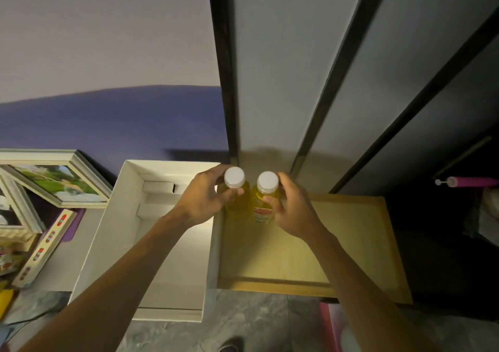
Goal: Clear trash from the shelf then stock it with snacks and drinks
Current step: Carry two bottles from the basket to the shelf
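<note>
Two small bottles of yellow drink with white caps stand side by side at the back left of the light wooden bottom shelf (351, 243). My left hand (208, 197) grips the left bottle (234, 178) around its body. My right hand (291, 208) grips the right bottle (267, 183), which shows a red and white label. The bottles almost touch each other. Whether their bases rest on the shelf is hidden by my fingers.
A white cardboard box (108, 230) sits open on the floor left of the shelf. Framed pictures (62, 181) and a long printed carton (46, 246) lie further left. Dark shelf uprights (226, 68) rise behind. A pink object (469, 182) lies in the dark compartment at right.
</note>
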The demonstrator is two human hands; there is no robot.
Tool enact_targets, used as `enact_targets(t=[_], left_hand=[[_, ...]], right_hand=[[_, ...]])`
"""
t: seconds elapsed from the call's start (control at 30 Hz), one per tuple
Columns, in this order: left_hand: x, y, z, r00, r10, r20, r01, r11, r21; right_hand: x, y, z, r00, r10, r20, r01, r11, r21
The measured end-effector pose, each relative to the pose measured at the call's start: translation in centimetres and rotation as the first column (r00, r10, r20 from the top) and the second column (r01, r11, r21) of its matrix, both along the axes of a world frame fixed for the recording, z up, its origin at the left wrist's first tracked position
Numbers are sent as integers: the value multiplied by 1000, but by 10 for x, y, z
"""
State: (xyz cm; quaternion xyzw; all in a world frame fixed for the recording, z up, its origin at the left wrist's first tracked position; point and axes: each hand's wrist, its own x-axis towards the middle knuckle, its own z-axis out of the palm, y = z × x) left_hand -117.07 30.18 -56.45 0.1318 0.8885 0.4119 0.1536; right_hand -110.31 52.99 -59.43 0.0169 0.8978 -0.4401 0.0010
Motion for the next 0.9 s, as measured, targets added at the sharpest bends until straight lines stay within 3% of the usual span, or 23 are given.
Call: enact_targets(t=[0.3, 0.47, 0.63, 0.9], left_hand=[[-2, -5, 1, 997, -39, -67, 33, 996, -86], [8, -11, 34, 996, -47, -76, 39, 994, -101], [15, -29, 120, 978, -51, -205, 5, 976, -218], [57, -73, 310, 915, -19, -402, -57, 983, -174]], right_hand=[[8, 6, 10, 995, 48, 82, -50, 999, 21], [17, 14, 57, 992, 24, 124, -27, 999, 18], [28, 22, 160, 996, -18, 90, 0, 980, 200], [53, 2, 350, 996, -91, -15, 89, 900, 426]])
